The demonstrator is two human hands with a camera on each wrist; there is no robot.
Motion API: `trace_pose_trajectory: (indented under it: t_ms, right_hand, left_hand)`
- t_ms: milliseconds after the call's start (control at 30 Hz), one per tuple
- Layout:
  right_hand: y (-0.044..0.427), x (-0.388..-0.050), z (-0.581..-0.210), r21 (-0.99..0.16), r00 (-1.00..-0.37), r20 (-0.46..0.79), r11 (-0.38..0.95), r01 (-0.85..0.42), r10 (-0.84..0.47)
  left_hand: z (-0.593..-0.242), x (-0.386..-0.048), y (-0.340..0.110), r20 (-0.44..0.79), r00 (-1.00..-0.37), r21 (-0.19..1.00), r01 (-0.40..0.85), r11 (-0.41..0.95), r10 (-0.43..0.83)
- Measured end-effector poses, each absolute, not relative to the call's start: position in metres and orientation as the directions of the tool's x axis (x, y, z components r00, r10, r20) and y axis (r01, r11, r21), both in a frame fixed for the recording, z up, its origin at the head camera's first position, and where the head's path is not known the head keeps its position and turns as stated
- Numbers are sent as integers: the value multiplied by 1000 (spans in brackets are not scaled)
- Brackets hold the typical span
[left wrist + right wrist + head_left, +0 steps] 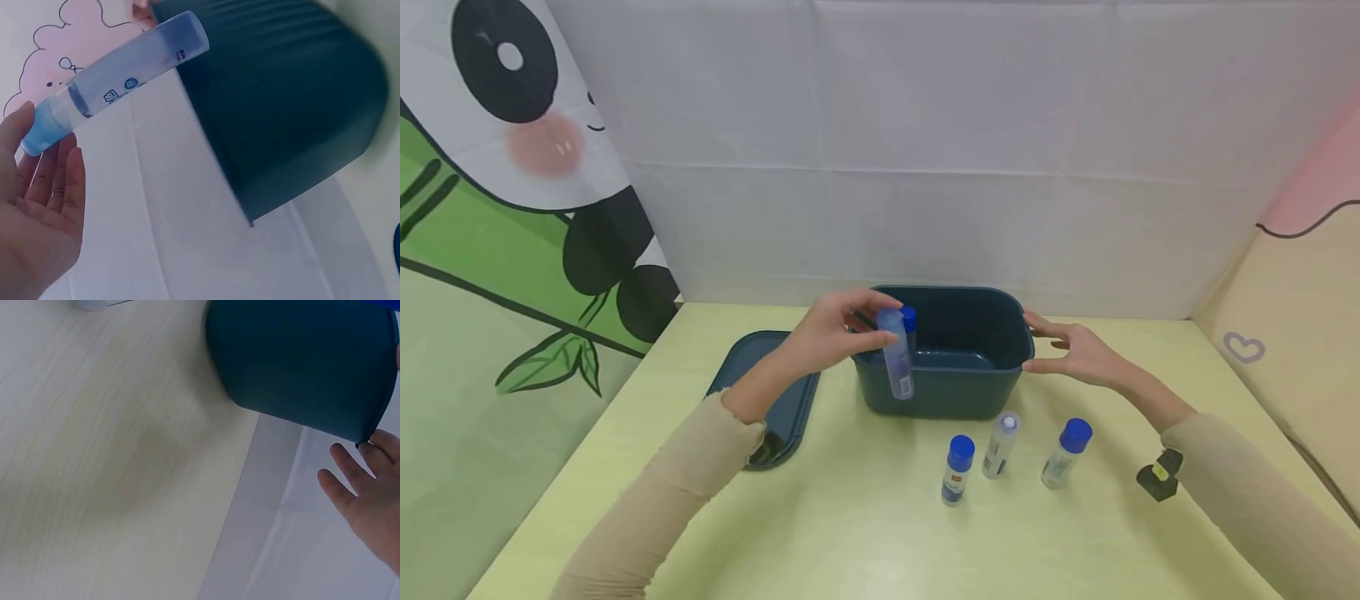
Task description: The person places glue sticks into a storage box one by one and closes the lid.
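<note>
My left hand (838,332) pinches a small translucent bottle (898,360) by its light-blue cap. It hangs tilted in front of the near-left rim of a dark teal bin (940,396); in the left wrist view, the bottle (137,72) shows small blue print and a clear body. Inside the bin's left end stands a blue-capped bottle (909,321), partly hidden by the held one. With fingers rather straight, my right hand (1078,354) touches the bin's right rim. In the right wrist view, its fingertips (377,459) meet the bin's rim.
On the table before the bin stand a blue-capped bottle (957,471), a pale-capped bottle (1001,446) and another blue-capped bottle (1066,454). A dark teal lid (763,358) lies left of the bin, partly under my left arm. A white cloth wall (865,225) rises behind.
</note>
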State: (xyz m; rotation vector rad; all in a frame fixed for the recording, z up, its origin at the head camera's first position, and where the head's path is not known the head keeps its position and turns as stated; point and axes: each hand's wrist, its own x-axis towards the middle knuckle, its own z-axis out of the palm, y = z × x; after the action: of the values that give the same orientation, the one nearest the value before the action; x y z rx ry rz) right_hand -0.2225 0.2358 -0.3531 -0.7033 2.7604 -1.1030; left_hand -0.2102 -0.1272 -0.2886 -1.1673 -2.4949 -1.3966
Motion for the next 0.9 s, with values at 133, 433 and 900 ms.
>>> trace_pose_trajectory:
  t_ms: [133,433,900]
  right_hand:
    - [236,-222,-352,-669,-892,83,638,-381,-445]
    - [237,-223,-353,-669,-893,79,641,-376,-442]
    - [238,-226,-357,-668,-885,97,629,-397,-456]
  left_hand:
    - [-272,-218,-123,428,-718,707,644,292,549]
    - [-275,-237,-108,482,-710,678,673,295,513]
    - [-323,-268,-103,308,-760,635,613,471,572]
